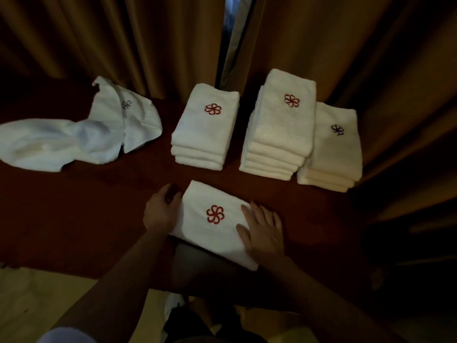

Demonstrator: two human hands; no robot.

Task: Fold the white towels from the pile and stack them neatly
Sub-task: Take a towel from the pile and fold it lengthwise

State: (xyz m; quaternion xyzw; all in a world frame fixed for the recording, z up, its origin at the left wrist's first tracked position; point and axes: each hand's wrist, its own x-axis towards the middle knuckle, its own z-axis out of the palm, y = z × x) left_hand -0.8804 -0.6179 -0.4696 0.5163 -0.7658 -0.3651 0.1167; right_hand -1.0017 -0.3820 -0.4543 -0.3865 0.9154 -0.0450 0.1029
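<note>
A folded white towel (212, 233) with a red flower emblem lies at the near edge of the dark red table (86, 206). My left hand (160, 211) grips its left edge with curled fingers. My right hand (263, 229) lies flat on its right side, fingers straight. Behind it stand three stacks of folded towels: a low stack (205, 129) with a red emblem, a tall stack (279, 127) with a red emblem, and a low stack (332, 149) with a dark emblem. A loose pile of unfolded towels (74, 137) lies at the left.
Brown curtains (358, 58) hang close behind the table, with a narrow gap (232, 33) in the middle. The table's near edge runs just below the towel, and a pale floor (49, 305) shows below it at the left.
</note>
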